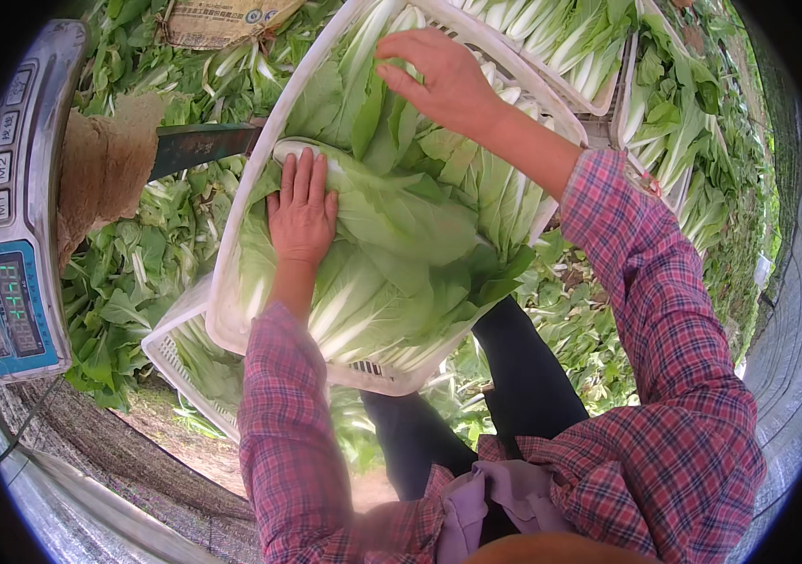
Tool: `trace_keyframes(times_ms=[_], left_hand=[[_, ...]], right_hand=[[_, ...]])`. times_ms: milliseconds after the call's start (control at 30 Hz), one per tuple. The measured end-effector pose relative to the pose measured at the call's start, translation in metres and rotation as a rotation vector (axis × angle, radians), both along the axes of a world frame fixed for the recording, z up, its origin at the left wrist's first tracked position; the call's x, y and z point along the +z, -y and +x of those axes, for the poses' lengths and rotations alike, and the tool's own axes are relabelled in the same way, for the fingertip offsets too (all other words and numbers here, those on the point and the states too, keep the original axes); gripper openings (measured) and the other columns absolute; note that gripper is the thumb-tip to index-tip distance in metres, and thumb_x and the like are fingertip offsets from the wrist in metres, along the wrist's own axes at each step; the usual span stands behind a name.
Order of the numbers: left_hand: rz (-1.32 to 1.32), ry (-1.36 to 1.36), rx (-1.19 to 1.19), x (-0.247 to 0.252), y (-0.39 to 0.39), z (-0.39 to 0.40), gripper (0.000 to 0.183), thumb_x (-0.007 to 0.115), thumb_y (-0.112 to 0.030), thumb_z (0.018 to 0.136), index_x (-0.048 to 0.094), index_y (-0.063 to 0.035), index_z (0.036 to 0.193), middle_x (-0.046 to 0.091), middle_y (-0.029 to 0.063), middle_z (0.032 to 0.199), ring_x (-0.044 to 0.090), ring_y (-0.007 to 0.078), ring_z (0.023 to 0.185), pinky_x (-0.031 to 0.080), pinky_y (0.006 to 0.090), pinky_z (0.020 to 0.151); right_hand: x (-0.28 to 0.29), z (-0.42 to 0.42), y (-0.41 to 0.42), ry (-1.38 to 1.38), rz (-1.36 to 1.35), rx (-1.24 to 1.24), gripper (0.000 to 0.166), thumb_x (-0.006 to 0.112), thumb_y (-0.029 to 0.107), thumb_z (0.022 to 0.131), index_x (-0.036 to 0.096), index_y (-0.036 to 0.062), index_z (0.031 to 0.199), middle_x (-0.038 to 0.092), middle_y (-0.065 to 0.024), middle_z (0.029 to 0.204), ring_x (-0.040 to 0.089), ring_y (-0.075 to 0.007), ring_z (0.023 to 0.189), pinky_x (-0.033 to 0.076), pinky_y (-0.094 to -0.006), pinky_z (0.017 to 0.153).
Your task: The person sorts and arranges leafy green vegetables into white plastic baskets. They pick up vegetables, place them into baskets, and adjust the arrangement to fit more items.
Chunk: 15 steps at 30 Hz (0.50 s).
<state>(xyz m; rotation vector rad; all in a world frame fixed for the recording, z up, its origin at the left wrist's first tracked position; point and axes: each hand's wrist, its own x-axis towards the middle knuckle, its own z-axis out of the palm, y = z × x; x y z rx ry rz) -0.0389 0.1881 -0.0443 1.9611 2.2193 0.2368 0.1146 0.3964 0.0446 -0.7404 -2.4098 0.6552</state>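
A white plastic crate (395, 381) full of leafy pale-stemmed greens stands before me. My left hand (300, 204) lies flat on the white stem end of one large head of greens (401, 211), near the crate's left side. That head lies crosswise over the others, its leaves spreading to the right. Above the far part of the crate is my right hand (436, 77), thumb and fingers apart and nothing visible between them. White stems (510, 95) show beside it along the far right wall. Whether its fingertips touch the leaves I cannot tell.
A digital scale display (13, 296) on a wrapped post stands at the left, with a dark green metal bar (196, 146) behind. Another white crate (193, 374) of greens sits lower left, more crates (598, 106) upper right. Loose greens (154, 261) and a printed sack (221, 21) lie around.
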Motion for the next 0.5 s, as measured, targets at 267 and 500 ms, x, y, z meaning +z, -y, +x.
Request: trace_keyframes(times_ms=[267,500], left_hand=[[-0.018,0.014,0.033,-0.005,0.003,0.007,0.053,0.045,-0.031,0.086,0.031,-0.0188,0.135,0.025,-0.0016,0.142,0.024,0.0196,0.131,0.034,0.0503,0.091],[-0.005,0.039,0.072,-0.005,0.009,0.01,0.055,0.048,-0.031,0.083,0.032,-0.0188,0.134,0.025,-0.0033,0.142,0.025,0.0186,0.13,0.036,0.0522,0.09]], right_hand=[[-0.053,-0.033,-0.105,0.784,0.049,-0.098,0.036,0.057,0.036,0.074,0.064,0.0011,0.08,0.062,-0.0181,0.082,0.059,-0.035,0.079,0.047,-0.0423,0.071],[-0.031,-0.003,-0.124,0.81,-0.185,0.123,0.023,0.068,0.024,0.062,0.066,0.0061,0.076,0.062,-0.015,0.069,0.06,-0.0306,0.068,0.047,-0.0383,0.064]])
